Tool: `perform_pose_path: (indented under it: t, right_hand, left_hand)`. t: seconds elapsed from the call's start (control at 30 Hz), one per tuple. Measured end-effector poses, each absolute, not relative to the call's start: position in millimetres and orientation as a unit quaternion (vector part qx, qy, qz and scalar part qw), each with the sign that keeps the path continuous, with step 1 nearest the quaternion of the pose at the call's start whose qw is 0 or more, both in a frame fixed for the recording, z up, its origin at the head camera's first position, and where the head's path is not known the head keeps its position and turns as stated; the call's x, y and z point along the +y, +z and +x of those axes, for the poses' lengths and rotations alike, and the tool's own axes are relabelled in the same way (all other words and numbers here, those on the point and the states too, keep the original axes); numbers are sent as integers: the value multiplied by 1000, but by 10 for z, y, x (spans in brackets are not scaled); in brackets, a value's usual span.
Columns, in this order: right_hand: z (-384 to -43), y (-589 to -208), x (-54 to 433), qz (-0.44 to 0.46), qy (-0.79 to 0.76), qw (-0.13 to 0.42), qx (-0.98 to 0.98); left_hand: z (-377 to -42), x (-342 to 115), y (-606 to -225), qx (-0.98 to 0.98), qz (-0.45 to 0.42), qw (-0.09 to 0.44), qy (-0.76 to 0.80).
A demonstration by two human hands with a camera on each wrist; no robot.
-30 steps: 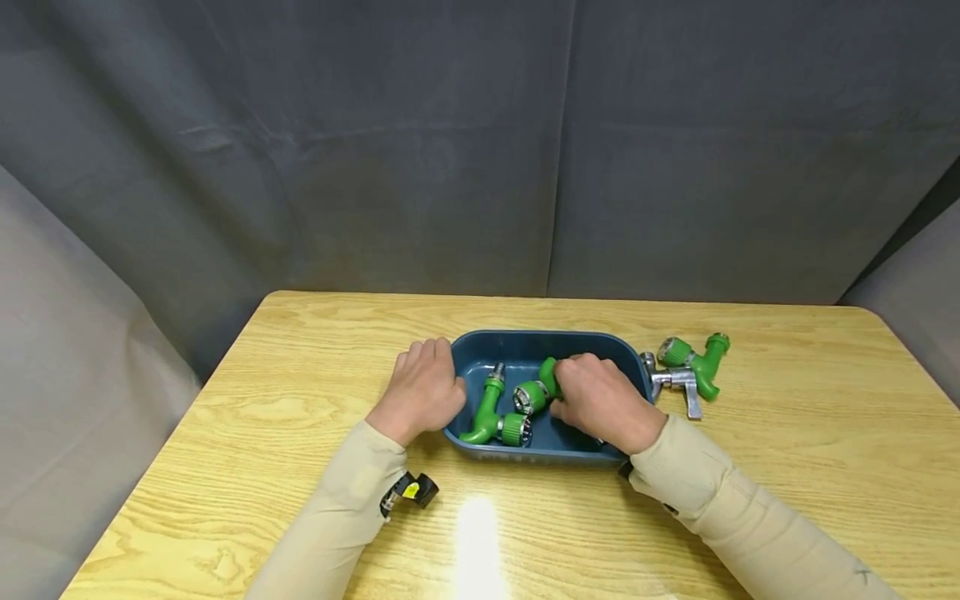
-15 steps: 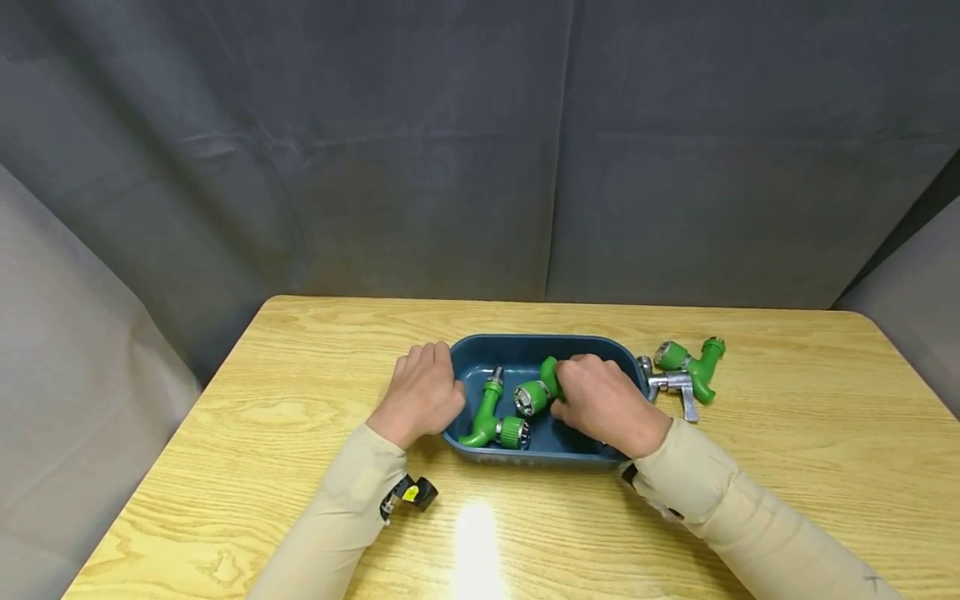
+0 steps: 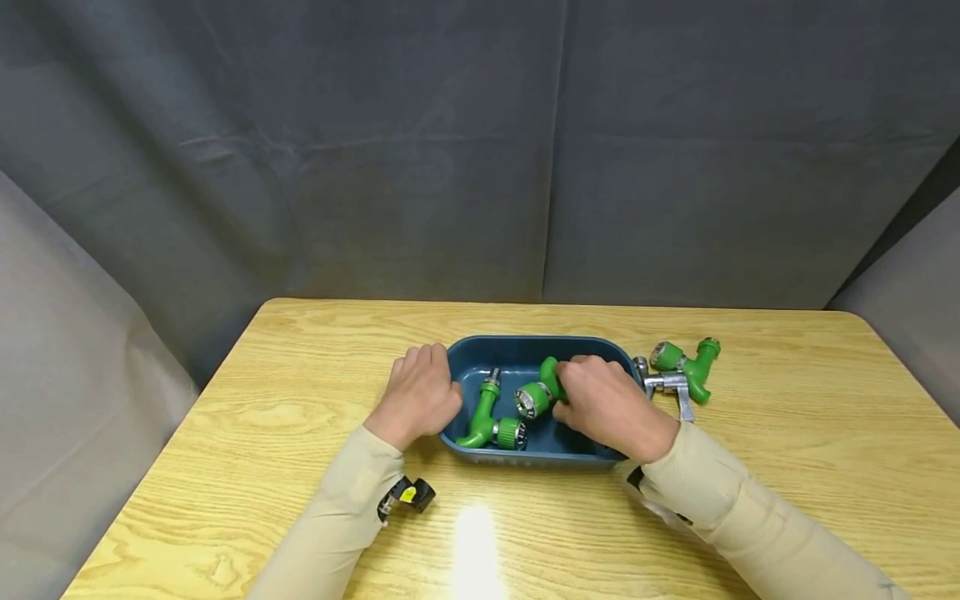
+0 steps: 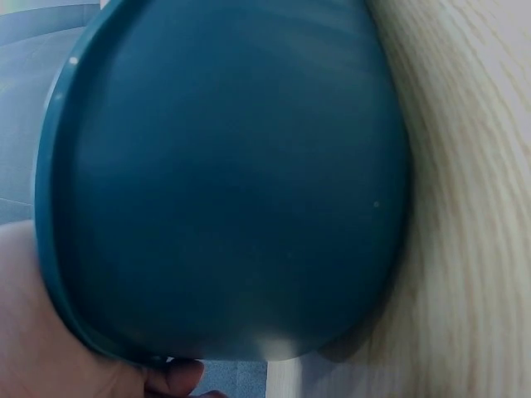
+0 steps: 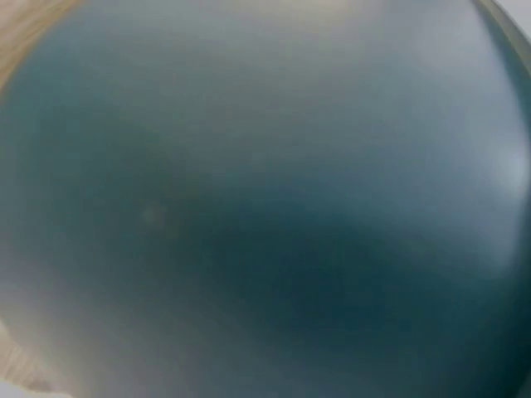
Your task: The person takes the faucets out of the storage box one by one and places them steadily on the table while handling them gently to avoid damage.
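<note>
My left hand [image 3: 422, 392] grips the left rim of a dark blue plastic tub [image 3: 540, 457]; in the left wrist view its fingertips curl below the rim beside the tub's outer wall [image 4: 232, 182]. My right hand [image 3: 611, 408] reaches into the tub's right half and holds a green tap [image 3: 534, 400] with a ribbed green and chrome knob. The palm hides the rest of that tap. Another green tap [image 3: 486, 417] lies on the tub floor at the left, its metal threaded end pointing away. The right wrist view is filled by the tub's blue wall [image 5: 265, 207].
Against the tub's right end lies a chrome tap [image 3: 667, 382] with a lever handle. Beside it on the wooden table [image 3: 300, 467] is one more green tap [image 3: 693, 371]. A dark grey curtain [image 3: 405, 158] hangs behind the table's far edge.
The right forearm has shifted slightly to the right while the hand keeps its hold on the green tap. The left hand and the tub stay nearly as they were.
</note>
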State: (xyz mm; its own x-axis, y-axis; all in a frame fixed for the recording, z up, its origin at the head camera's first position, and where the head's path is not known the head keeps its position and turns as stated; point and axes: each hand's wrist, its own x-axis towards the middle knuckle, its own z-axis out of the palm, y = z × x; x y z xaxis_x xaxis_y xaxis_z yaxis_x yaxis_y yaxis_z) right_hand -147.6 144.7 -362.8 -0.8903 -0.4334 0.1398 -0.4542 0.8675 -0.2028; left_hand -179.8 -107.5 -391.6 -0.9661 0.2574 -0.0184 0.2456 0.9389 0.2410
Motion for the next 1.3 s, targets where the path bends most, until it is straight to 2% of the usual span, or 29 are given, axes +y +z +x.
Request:
perform_pose_path:
  t: [0.7, 1.3]
  right_hand:
    - [-1299, -3577, 1457, 251, 128, 57, -958]
    - [-1169, -3517, 1503, 289, 106, 113, -945]
  left_hand:
    - [-1750, -1092, -3875, 986, 123, 22, 113]
    - [-1681, -1145, -3848, 987, 113, 23, 108]
